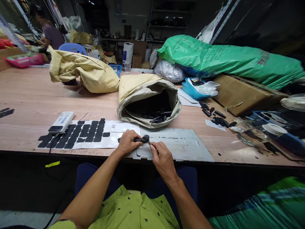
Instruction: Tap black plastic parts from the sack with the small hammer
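Note:
Pinched in my left hand (128,142) is a small black part with a round head (145,138). My right hand (164,159) is closed on a slim metallic tool (150,143), whose far end meets the round head; its exact kind is too small to make out. Both hands are over a grey sheet (183,144) at the table's front edge. Just beyond them an open cream sack (138,84) lies on its side, its mouth toward me, with several black parts (159,117) inside. Left of my left hand lies a white sheet bearing black rounded stickers (89,131).
A white device (62,121) with a cable rests on the sticker sheet beside a thin pointed rod (83,116). Loose black pieces (214,116) lie at right, near a cardboard box (243,93) under a green sack (226,58). Another person (52,35) sits far left.

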`<state>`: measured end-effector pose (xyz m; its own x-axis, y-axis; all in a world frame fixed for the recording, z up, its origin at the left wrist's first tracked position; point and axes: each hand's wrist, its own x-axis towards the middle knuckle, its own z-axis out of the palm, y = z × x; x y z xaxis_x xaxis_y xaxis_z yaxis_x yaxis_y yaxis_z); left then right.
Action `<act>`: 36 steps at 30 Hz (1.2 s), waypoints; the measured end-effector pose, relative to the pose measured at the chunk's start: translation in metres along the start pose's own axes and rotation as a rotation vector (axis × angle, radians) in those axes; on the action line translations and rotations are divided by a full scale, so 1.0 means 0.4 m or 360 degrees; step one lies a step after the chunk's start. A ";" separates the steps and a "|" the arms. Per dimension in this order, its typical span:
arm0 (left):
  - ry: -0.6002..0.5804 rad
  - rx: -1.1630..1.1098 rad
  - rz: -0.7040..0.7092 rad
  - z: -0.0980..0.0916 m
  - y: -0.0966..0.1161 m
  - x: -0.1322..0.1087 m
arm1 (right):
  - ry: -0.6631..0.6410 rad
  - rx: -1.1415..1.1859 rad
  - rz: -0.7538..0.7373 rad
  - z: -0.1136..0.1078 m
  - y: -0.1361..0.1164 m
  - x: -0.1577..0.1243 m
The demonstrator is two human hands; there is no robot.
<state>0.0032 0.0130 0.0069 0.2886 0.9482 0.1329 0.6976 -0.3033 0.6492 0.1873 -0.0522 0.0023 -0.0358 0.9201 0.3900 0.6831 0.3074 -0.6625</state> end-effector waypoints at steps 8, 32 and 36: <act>-0.0043 0.0001 -0.0020 -0.003 0.003 0.002 | 0.0007 0.0077 -0.0019 -0.003 -0.025 0.009; -0.0128 -0.0112 0.0075 -0.023 0.004 -0.013 | 0.0030 -0.0792 -0.0256 0.023 0.112 0.107; -0.0186 -0.0062 0.0126 -0.027 0.007 -0.016 | 0.0052 -0.0731 -0.0209 0.024 0.108 0.104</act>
<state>-0.0039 0.0072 0.0159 0.4177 0.9032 0.0983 0.6444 -0.3708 0.6688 0.2083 0.0019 -0.0163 -0.1252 0.8703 0.4764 0.9263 0.2745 -0.2581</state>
